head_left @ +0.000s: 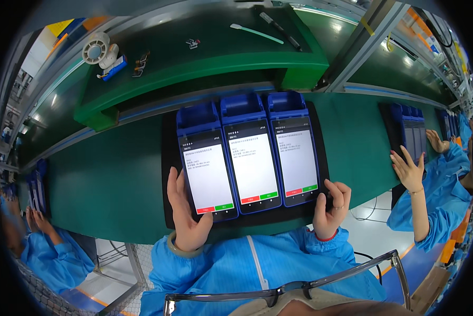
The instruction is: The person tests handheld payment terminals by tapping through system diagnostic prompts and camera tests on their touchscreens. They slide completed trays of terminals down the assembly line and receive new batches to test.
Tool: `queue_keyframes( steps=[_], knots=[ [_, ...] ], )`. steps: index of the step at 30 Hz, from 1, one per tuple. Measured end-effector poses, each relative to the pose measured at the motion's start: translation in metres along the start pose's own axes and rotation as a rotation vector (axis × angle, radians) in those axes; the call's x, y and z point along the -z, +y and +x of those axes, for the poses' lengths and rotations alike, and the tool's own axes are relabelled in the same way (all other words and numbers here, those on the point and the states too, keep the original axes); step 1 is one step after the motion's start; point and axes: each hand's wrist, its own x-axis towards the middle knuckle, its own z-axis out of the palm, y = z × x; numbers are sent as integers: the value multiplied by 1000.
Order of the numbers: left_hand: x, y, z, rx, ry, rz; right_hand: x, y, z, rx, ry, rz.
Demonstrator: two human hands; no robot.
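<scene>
Three payment terminals with dark blue bodies stand side by side: the left terminal (210, 168), the middle terminal (252, 163) and the right terminal (296, 158). Each lit white screen shows a few lines of text above a red and a green button. My left hand (188, 221) lies at the left terminal's lower left corner, fingers stretched along its side and thumb over the bottom of the screen by the red button. Beside the right terminal's lower right corner, my right hand (331, 213) has loosely bent fingers, with a gap between thumb and forefinger and nothing visible in it.
Under the terminals lies a black mat (170, 208) on the green table (120, 179). Behind it, a raised green shelf (194, 63) carries a pen (281, 31), a swab (256, 33), a white roll (95, 48) and small parts. Co-workers sit left and right; a co-worker's hand (408, 168) is near more terminals.
</scene>
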Motion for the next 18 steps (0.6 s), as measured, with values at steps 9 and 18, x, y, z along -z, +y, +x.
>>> queue_keyframes(
  steps=[9,18],
  knots=[
    [0,0,-1,23,7,-28,0,-2,0,-11,-3,17],
    [0,-2,-1,13,2,-80,0,-1,-1,-4,6,15]
  ],
)
